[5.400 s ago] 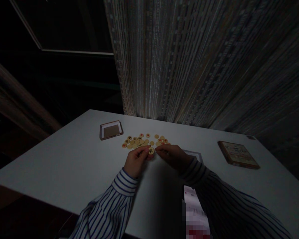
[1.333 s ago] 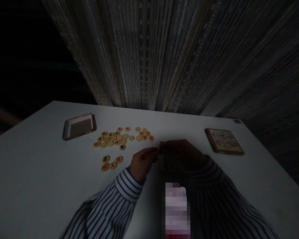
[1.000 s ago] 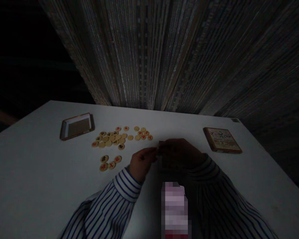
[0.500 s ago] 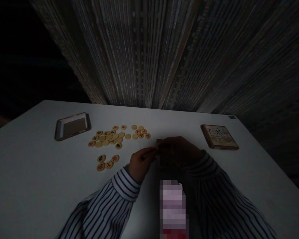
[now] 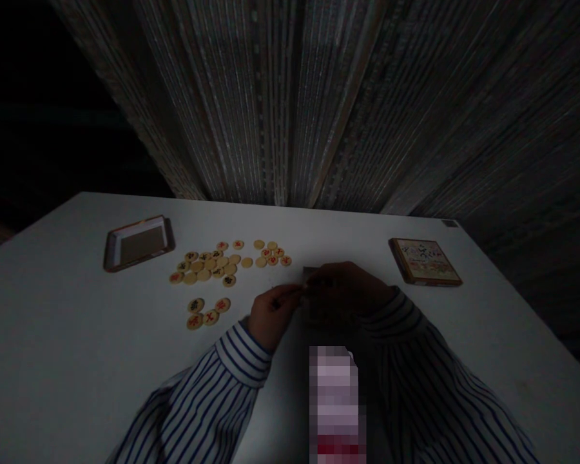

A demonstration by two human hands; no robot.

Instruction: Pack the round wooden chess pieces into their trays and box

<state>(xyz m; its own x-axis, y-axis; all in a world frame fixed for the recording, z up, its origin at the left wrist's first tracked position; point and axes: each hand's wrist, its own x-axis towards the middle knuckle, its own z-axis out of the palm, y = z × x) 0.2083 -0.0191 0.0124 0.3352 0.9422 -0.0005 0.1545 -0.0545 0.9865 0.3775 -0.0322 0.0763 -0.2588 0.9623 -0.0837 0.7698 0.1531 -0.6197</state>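
My left hand (image 5: 272, 316) and my right hand (image 5: 352, 287) meet over the middle of the table. The fingertips of both are pinched together; something small may be between them, but it is too dark to make out. Beneath my right hand lies a dark, flat, rectangular thing (image 5: 312, 316), mostly hidden by the hand and its shadow. To the left of my hands several round xiangqi pieces (image 5: 210, 264) lie scattered, some with red or black characters up, others blank side up. A smaller group of pieces (image 5: 209, 316) is closer to me.
An open shallow box (image 5: 142, 243) stands on the white table (image 5: 101, 361) at the far left. A box part with a printed picture (image 5: 428, 258) lies at the right. Behind the table's far edge hangs a string curtain (image 5: 280, 109).
The view has shifted very slightly. Both hands keep their pinch in nearly the same spot, and the pieces and boxes stay where they were.
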